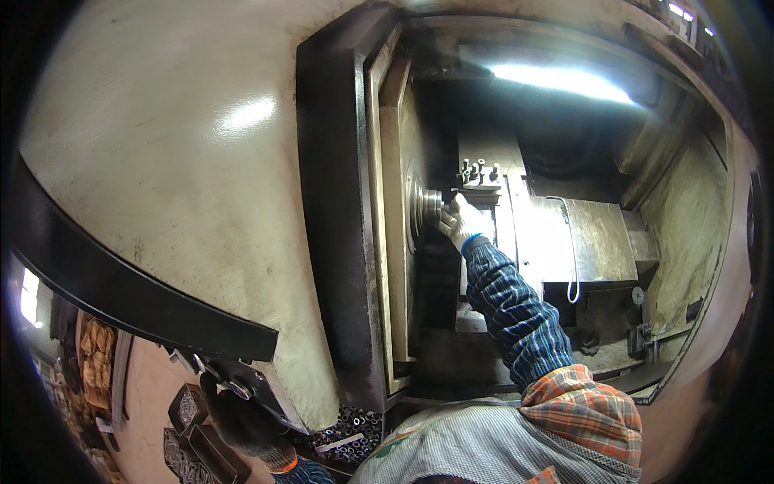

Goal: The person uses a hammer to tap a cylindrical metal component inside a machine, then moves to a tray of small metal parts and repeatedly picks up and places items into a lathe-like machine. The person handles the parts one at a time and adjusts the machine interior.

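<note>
Cream-painted steel fills most of my view: the machine housing (185,161) of a lathe, worn and scuffed, with a dark band curving across its lower left. Right of it the door opening shows the lit work chamber (564,161), grimy walls and a bright lamp strip overhead. Inside sits the grey carriage (588,238), and on top of it the tool post (477,173) with its upright clamping bolts. Left of that, the round chuck (423,206) faces into the chamber. My right hand (461,222), in a pale glove at the end of a blue checked sleeve, reaches in and closes its grip around a small dark part (444,223) right at the chuck face, fingers curled on it; how firmly the part sits in the jaws I cannot tell. My left hand (234,419), in a dark glove, rests low outside the door with its fingers at the controls (222,379) under the housing, grip loosely curled, holding nothing that I can see. Below lies a pile of short metal tubes (351,436). I judge the danger plain: a left-hand nudge on those controls could spin the chuck and catch the glove or sleeve.
</note>
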### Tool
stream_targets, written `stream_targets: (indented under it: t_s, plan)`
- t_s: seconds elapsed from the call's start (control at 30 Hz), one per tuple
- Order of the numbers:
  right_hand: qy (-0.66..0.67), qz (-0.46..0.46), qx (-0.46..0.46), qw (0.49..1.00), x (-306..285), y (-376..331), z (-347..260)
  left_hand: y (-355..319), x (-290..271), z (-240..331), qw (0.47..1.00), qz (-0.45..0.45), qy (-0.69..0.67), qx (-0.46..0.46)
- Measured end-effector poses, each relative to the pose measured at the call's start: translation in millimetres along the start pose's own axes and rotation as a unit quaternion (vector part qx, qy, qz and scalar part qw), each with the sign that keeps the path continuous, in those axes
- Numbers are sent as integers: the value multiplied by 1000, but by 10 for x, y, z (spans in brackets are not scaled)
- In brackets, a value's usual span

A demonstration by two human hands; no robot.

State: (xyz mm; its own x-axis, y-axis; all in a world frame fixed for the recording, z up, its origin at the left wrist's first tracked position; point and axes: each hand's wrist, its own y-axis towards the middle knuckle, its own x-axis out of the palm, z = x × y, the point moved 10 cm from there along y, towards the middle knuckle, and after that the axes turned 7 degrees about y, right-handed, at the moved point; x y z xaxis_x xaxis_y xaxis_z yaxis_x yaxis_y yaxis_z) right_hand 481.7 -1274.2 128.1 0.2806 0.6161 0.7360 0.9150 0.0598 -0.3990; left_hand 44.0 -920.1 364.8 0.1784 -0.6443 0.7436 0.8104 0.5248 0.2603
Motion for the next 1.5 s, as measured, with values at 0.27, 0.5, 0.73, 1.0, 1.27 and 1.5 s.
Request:
stream_targets:
  t_s: [0.27,0.5,0.73,1.0,1.27,1.5]
  plan:
    - [34,-4,-26,999,-59,182,52,-199,112,274,888,52,413,195]
    - [-75,14,-56,995,-98,-190,-147,-247,194,374,713,127,660,198]
    - [-132,0,-30,991,3,-318,-106,-338,237,444,714,131,627,283]
    - [-160,-54,-23,985,99,-167,-70,-357,413,427,669,93,662,325]
    - [-272,-43,-63,959,154,-386,-239,-293,471,453,570,21,747,342]
    - [-417,-65,-133,897,289,-472,-388,-385,244,431,458,86,833,299]
